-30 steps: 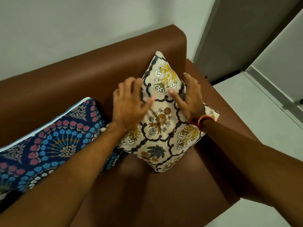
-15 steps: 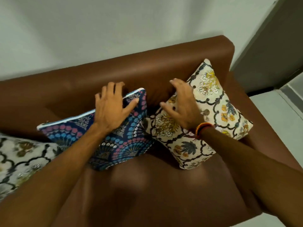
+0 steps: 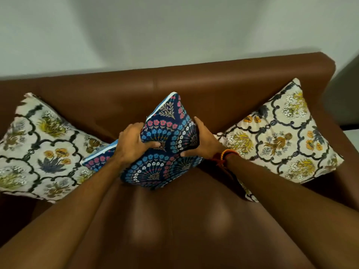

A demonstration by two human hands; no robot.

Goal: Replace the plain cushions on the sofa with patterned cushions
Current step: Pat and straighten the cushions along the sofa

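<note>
A navy cushion (image 3: 165,144) with pink and blue flowers stands on one corner in the middle of the brown sofa (image 3: 194,90). My left hand (image 3: 132,144) grips its left edge and my right hand (image 3: 204,142) grips its right edge. A cream floral cushion (image 3: 38,150) leans against the backrest at the left. A second cream floral cushion (image 3: 281,136) leans at the right end. No plain cushion is in view.
A pale wall (image 3: 155,32) rises behind the sofa. A dark door frame (image 3: 345,88) stands past the sofa's right end, with a strip of light floor beside it. The sofa seat (image 3: 184,220) lies bare in front of the cushions.
My view has swung left along the sofa. Both hands left the right cream cushion and closed on the navy cushion, which now stands tilted up on a corner.
</note>
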